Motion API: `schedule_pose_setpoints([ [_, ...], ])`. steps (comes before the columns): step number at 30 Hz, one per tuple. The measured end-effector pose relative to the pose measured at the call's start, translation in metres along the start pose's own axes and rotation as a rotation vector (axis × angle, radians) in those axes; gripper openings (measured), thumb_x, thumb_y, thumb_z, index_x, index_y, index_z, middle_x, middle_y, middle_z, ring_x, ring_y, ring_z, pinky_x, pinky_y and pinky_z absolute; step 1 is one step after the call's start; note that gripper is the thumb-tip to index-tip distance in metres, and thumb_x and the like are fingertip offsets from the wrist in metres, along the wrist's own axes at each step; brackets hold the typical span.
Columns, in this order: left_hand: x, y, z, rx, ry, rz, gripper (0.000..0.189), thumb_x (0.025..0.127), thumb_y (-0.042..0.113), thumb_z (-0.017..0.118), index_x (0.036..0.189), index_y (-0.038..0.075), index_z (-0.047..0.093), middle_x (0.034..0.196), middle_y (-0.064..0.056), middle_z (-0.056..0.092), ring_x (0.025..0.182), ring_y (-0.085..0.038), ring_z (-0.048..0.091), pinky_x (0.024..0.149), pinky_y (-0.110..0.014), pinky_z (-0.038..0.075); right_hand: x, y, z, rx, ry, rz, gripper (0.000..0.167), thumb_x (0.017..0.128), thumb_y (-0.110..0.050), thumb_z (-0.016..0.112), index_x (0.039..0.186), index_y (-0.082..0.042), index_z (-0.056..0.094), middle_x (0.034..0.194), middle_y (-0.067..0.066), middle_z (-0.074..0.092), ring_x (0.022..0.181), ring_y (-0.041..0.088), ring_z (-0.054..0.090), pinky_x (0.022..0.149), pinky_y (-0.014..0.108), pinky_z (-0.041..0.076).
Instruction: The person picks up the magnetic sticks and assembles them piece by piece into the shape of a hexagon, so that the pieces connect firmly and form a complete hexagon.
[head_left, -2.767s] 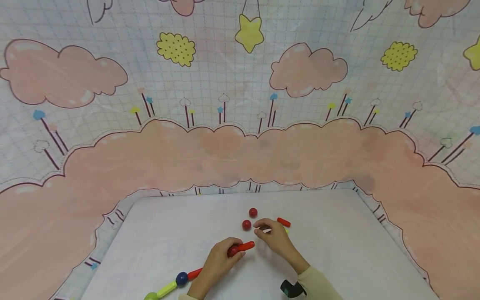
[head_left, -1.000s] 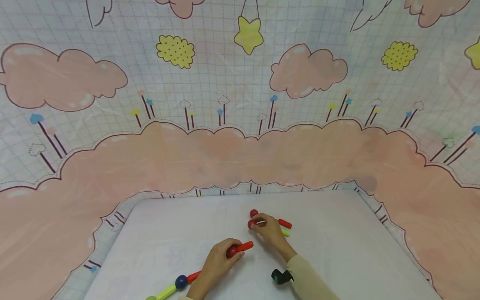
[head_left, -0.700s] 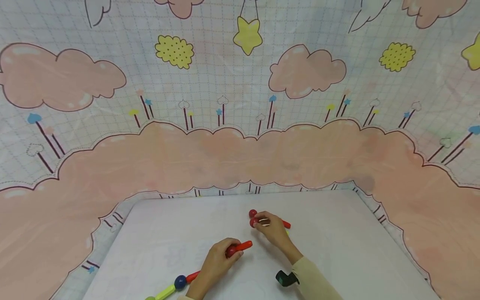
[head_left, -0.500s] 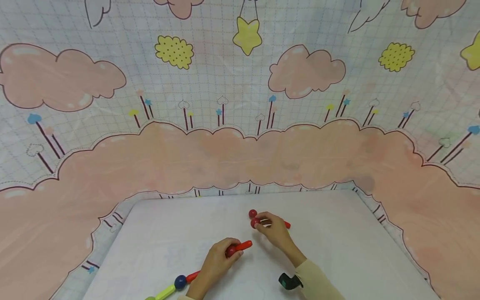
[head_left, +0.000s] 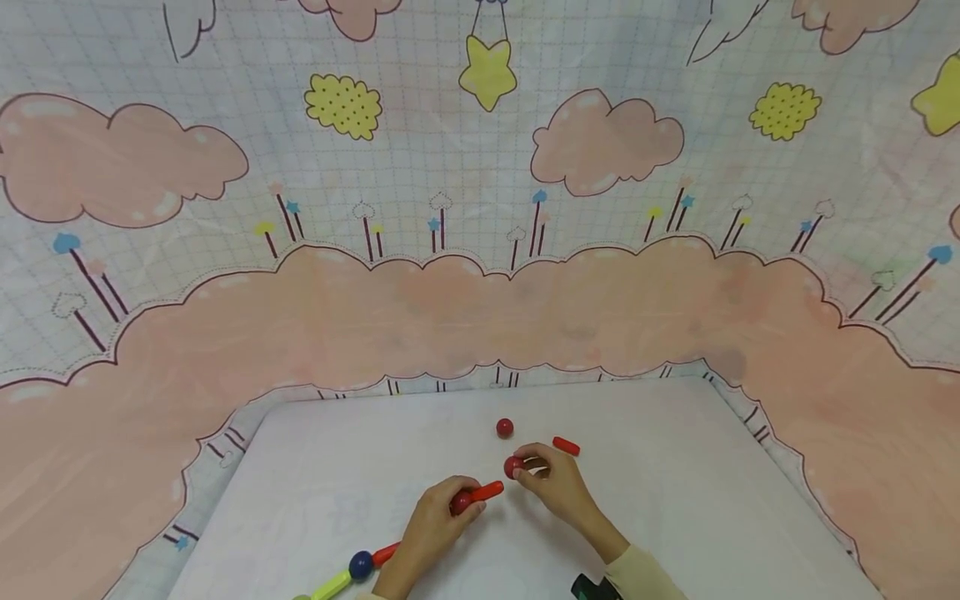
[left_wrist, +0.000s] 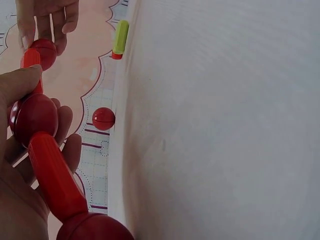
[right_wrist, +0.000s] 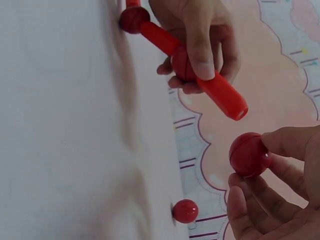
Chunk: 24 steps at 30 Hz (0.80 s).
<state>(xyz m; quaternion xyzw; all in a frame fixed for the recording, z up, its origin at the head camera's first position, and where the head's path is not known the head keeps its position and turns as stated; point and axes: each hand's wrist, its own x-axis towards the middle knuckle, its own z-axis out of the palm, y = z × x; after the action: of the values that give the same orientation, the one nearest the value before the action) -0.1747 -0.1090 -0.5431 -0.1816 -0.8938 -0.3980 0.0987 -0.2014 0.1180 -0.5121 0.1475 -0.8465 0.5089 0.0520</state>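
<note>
My left hand (head_left: 435, 525) grips a red ball (right_wrist: 184, 64) within a chain of rods and balls. Past its fingertips, a red rod (right_wrist: 222, 95) sticks out of that ball with its far end bare. Behind the hand the chain carries on through another red ball (right_wrist: 134, 20), and a dark blue ball (head_left: 362, 566) and a yellow-green rod (head_left: 330, 586) show at lower left in the head view. My right hand (head_left: 564, 493) pinches a separate red ball (right_wrist: 247, 155) between thumb and fingers, a short gap from the rod's bare end.
One loose red ball (head_left: 505, 427) lies on the white tabletop (head_left: 360, 450) beyond the hands. A loose red rod (head_left: 566, 446) is behind the right hand, with a yellow-green rod (left_wrist: 120, 37) beside it. Near the right sleeve is a dark device (head_left: 592, 587).
The right hand has taken a red ball from the tabletop and brought it nearer to the rod's end. My left hand keeps its grip on the chain in about the same place.
</note>
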Motion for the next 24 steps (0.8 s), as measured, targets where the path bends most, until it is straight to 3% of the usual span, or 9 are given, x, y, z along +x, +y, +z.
schedule_pose_setpoints([
  [6,0.0,0.001,0.0,-0.004,0.029,0.026,0.024,0.084,0.024,0.078,0.105,0.02,0.069,0.087,0.011,0.064,0.075,-0.001,0.05,0.068,-0.018,0.045,-0.009,-0.001,-0.005,0.022,-0.031,-0.002,0.023,0.088,-0.019,0.073,0.11,-0.013,0.068,0.105,0.0,0.071,0.095,0.016,0.067,0.076,0.021,0.053],
  [13,0.0,0.002,-0.001,0.001,-0.011,-0.017,0.024,0.085,0.026,0.076,0.108,0.021,0.068,0.089,0.01,0.064,0.075,-0.002,0.05,0.068,-0.018,0.044,-0.014,-0.002,-0.004,0.048,-0.065,0.019,0.022,0.087,-0.019,0.074,0.108,-0.014,0.069,0.104,0.001,0.071,0.094,0.015,0.066,0.075,0.021,0.053],
  [19,0.0,0.001,-0.001,0.037,-0.007,0.008,0.023,0.086,0.025,0.076,0.106,0.021,0.068,0.093,0.01,0.066,0.079,-0.002,0.051,0.07,-0.02,0.045,-0.017,-0.002,-0.001,0.054,-0.086,0.006,0.022,0.088,-0.02,0.074,0.108,-0.015,0.069,0.104,0.001,0.072,0.093,0.013,0.066,0.075,0.02,0.053],
  [24,0.0,0.003,-0.001,0.036,-0.016,-0.008,0.023,0.085,0.025,0.076,0.106,0.021,0.068,0.095,0.01,0.067,0.081,-0.003,0.052,0.073,-0.021,0.047,-0.017,-0.003,-0.001,0.058,-0.099,0.005,0.023,0.088,-0.022,0.074,0.109,-0.014,0.068,0.105,0.002,0.071,0.094,0.015,0.066,0.076,0.021,0.053],
])
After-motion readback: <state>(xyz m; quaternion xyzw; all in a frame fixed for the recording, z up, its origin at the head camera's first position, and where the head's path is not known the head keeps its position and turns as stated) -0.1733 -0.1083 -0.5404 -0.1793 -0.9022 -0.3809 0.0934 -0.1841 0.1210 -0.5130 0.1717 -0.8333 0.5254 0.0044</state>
